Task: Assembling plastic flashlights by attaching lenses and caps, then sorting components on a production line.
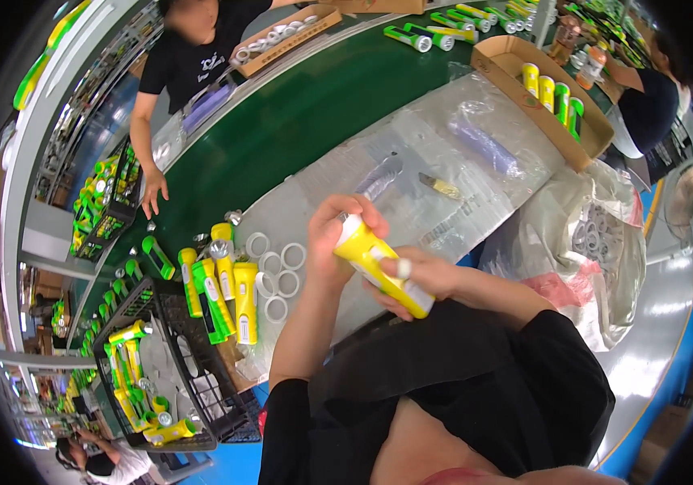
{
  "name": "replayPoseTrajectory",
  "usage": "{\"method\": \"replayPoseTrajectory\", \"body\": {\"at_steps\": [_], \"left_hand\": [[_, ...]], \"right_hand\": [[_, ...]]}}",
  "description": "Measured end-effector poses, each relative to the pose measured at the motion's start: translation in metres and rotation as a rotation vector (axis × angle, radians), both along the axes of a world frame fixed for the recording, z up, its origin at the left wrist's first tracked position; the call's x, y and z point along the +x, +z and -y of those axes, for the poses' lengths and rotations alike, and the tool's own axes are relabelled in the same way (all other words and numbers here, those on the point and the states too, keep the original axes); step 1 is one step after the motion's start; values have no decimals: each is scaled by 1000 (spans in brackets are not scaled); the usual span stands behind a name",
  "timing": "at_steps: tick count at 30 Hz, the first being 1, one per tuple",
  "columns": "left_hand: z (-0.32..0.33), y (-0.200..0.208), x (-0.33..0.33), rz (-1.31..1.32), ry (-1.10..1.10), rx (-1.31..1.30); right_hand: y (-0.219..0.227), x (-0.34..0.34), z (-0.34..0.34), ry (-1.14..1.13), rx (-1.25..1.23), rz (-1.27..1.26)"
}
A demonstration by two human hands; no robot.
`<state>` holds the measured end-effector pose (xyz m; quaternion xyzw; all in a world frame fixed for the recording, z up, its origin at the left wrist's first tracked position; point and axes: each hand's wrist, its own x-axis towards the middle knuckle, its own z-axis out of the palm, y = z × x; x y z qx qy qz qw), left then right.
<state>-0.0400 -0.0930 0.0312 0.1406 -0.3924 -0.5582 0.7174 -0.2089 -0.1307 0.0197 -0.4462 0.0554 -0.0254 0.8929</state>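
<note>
Flashlight, yellow, sits in both my hands above the plastic sheet: my left hand pinches its head end, and my right hand wraps the body. Left of it, finished flashlights lie beside loose white rings, so I judge more assembly remains.

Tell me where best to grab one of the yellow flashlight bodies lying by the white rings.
Probably around the middle of the yellow flashlight body, coming from above with fingers across its narrow width. It lies flat on the table with its long sides running toward the crate; a green body lies close on one side, white rings on the other.
</note>
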Motion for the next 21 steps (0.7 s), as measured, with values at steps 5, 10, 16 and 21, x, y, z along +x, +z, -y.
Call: {"method": "replayPoseTrajectory", "body": {"at_steps": [5,10,16,21], "left_hand": [[-3,26,12,-78,-269,-246],[-18,21,26,165,173,-65],[-26,19,36,-25,68,-123],[-35,23,43,394,520,143]], "right_hand": [[-8,26,-4,339,220,226],[-15,31,0,-80,-392,71],[-16,53,-14,468,450,171],[-10,58,-5,-364,-824,-39]]}}
